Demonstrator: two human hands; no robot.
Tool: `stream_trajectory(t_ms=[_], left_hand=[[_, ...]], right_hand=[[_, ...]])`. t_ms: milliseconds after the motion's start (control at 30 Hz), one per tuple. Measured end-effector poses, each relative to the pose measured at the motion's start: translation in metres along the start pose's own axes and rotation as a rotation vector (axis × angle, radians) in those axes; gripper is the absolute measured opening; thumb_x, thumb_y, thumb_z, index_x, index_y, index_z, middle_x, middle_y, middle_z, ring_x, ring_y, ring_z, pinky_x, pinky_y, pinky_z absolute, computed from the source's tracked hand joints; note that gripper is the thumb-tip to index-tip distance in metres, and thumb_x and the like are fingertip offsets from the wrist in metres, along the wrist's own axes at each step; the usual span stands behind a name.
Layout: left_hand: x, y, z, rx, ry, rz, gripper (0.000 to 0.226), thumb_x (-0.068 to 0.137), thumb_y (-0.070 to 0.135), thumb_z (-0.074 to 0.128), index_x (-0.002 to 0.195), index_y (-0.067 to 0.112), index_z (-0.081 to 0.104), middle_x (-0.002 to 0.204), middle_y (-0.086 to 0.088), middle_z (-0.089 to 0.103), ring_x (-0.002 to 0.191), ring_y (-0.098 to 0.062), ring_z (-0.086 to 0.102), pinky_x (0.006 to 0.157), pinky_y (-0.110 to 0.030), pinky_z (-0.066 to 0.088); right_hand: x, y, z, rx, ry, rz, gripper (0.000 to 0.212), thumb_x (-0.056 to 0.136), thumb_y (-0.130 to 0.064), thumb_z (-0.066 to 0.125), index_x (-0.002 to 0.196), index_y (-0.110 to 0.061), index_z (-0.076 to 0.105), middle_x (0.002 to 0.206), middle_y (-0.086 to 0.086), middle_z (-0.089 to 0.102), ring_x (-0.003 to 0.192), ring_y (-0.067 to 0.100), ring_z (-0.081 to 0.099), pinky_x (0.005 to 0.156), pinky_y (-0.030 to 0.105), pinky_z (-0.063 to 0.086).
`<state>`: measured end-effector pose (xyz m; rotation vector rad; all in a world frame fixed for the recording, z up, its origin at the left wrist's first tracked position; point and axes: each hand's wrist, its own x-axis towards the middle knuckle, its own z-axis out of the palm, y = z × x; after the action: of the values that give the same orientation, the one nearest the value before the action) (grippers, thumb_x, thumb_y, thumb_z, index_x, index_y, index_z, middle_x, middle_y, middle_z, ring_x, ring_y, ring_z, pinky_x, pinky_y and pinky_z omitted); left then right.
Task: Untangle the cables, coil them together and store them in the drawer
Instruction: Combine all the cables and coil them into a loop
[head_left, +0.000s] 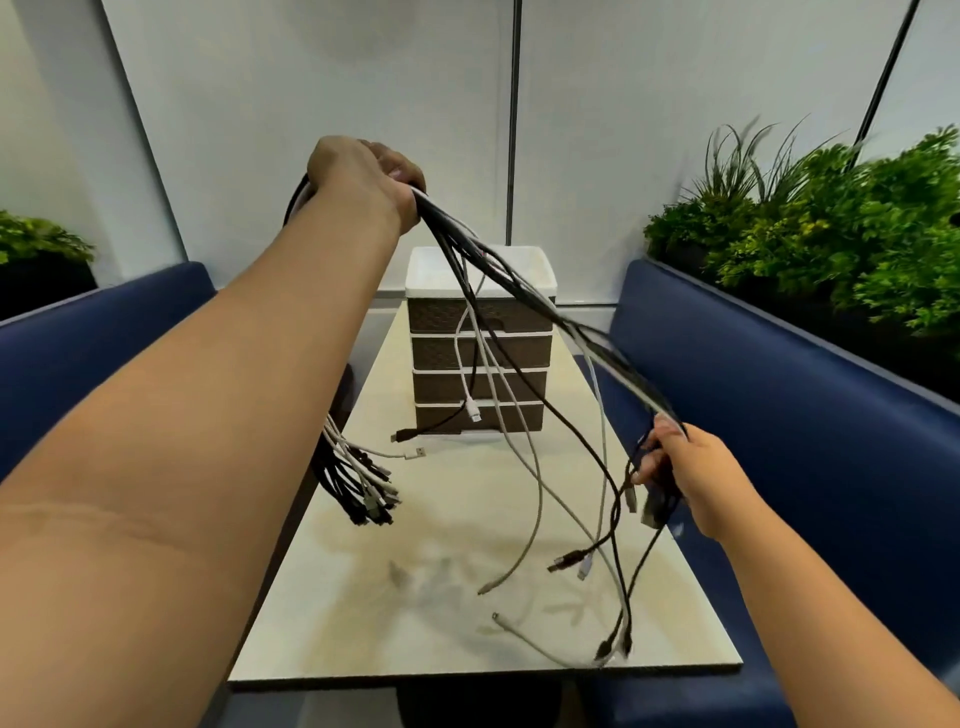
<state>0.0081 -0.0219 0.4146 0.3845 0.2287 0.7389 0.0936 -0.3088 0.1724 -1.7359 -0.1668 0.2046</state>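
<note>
My left hand is raised high and grips a thick bundle of black and white cables. From it the bundle slants down to the right, where my right hand pinches several strands. Loose cable ends dangle over the table, their plugs hanging free. A second cluster of plug ends hangs below my left forearm at the table's left edge. Behind the cables stands a small drawer unit, brown drawers in a white frame, all drawers closed.
The pale table is narrow, with blue padded benches on both sides. Green plants stand behind the right bench and another at the far left. White wall panels are behind.
</note>
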Motion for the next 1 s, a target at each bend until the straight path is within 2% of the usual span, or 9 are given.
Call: stream_trajectory(t_ms=[133,267,400,467,600,667,767,867,1000], left_hand=[[-0.001,-0.007,0.002,0.024,0.004,0.006,0.030,0.085,0.005,0.023,0.058,0.017,0.028,0.048,0.004,0.024,0.036,-0.013,0.019,0.041,-0.014,0.018],[0.001,-0.004,0.005,0.013,0.018,0.027,0.031,0.085,0.005,0.024,0.056,0.017,0.027,0.046,0.004,0.023,0.035,-0.013,0.019,0.041,-0.014,0.018],[0.003,-0.003,0.005,0.006,0.037,0.046,0.023,0.071,0.000,0.024,0.057,0.018,0.025,0.048,0.004,0.021,0.035,-0.014,0.017,0.041,-0.014,0.019],[0.005,-0.005,0.004,-0.005,0.054,0.032,0.027,0.079,0.002,0.024,0.058,0.019,0.024,0.049,0.004,0.021,0.036,-0.015,0.017,0.041,-0.015,0.019],[0.009,-0.016,-0.001,0.026,0.065,0.018,0.028,0.083,0.005,0.024,0.059,0.019,0.023,0.050,0.004,0.020,0.037,-0.015,0.017,0.039,-0.016,0.018],[0.012,-0.020,-0.003,0.066,0.084,0.020,0.027,0.081,0.005,0.024,0.060,0.020,0.023,0.051,0.004,0.019,0.039,-0.015,0.017,0.039,-0.016,0.017],[0.015,-0.024,-0.005,0.083,0.101,0.043,0.021,0.065,0.001,0.021,0.060,0.021,0.022,0.053,0.004,0.018,0.041,-0.015,0.016,0.039,-0.017,0.017],[0.021,-0.024,-0.008,0.065,0.085,0.046,0.019,0.058,0.003,0.019,0.061,0.021,0.023,0.055,0.004,0.020,0.044,-0.014,0.017,0.039,-0.018,0.017],[0.029,-0.017,-0.008,0.058,0.104,0.052,0.019,0.058,0.004,0.019,0.061,0.022,0.023,0.053,0.004,0.019,0.041,-0.014,0.018,0.040,-0.017,0.018]], right_hand=[[0.000,-0.008,0.002,0.191,-0.095,0.162,0.058,0.100,-0.054,0.034,0.086,-0.006,0.063,0.065,0.012,0.062,0.069,0.030,0.066,0.063,0.037,0.049],[0.013,0.007,-0.004,-0.031,0.027,0.147,0.054,0.095,-0.059,0.045,0.081,-0.008,0.058,0.072,0.015,0.064,0.074,0.028,0.062,0.077,0.043,0.051],[0.021,0.038,-0.011,-0.325,0.104,0.075,0.057,0.092,-0.054,0.054,0.081,0.002,0.056,0.078,0.018,0.060,0.073,0.032,0.056,0.065,0.042,0.048],[0.023,0.057,-0.010,-0.400,0.102,0.113,0.049,0.093,-0.049,0.056,0.077,-0.003,0.059,0.078,0.018,0.064,0.073,0.032,0.058,0.073,0.047,0.051],[0.032,0.095,-0.010,-0.559,0.032,0.152,0.043,0.089,-0.045,0.064,0.079,-0.003,0.064,0.068,0.009,0.064,0.062,0.022,0.054,0.061,0.035,0.046],[0.032,0.105,-0.016,-0.618,-0.003,0.161,0.033,0.090,-0.039,0.064,0.089,-0.006,0.063,0.074,0.009,0.066,0.067,0.023,0.060,0.065,0.040,0.053],[0.027,0.102,-0.020,-0.057,-0.145,0.352,0.027,0.097,-0.032,0.058,0.104,-0.006,0.060,0.086,0.017,0.069,0.078,0.031,0.070,0.076,0.046,0.059],[0.026,0.087,-0.023,0.448,-0.193,0.429,0.024,0.098,-0.028,0.055,0.099,-0.005,0.059,0.066,0.010,0.057,0.072,0.029,0.066,0.079,0.044,0.055],[0.037,0.087,-0.026,0.442,-0.078,0.336,0.025,0.095,-0.031,0.061,0.093,-0.007,0.057,0.052,0.000,0.037,0.047,0.016,0.041,0.067,0.035,0.048]])
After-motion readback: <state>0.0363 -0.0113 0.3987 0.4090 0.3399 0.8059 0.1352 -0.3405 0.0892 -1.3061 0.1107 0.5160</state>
